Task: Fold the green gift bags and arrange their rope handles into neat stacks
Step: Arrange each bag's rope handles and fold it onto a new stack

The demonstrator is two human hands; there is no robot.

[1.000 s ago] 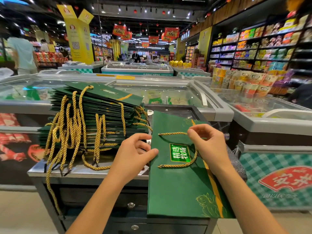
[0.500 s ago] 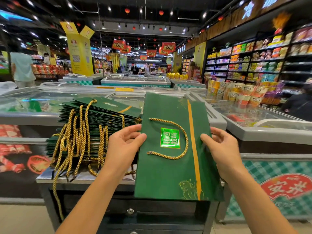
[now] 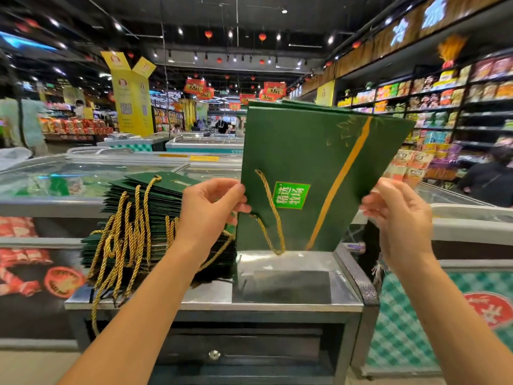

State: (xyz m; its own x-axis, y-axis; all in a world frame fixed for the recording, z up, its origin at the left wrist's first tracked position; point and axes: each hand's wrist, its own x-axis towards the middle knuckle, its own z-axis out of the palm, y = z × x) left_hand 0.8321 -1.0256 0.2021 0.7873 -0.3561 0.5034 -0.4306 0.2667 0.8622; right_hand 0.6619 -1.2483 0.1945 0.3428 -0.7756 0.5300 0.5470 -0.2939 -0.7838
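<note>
I hold one bag upright and tilted, its lower edge on the counter's bare right half. My left hand pinches its left edge, thumb in front. My right hand is blurred at the right edge, so I cannot tell its grip. One stack fills the left half, with ropes hanging over the front edge.
</note>
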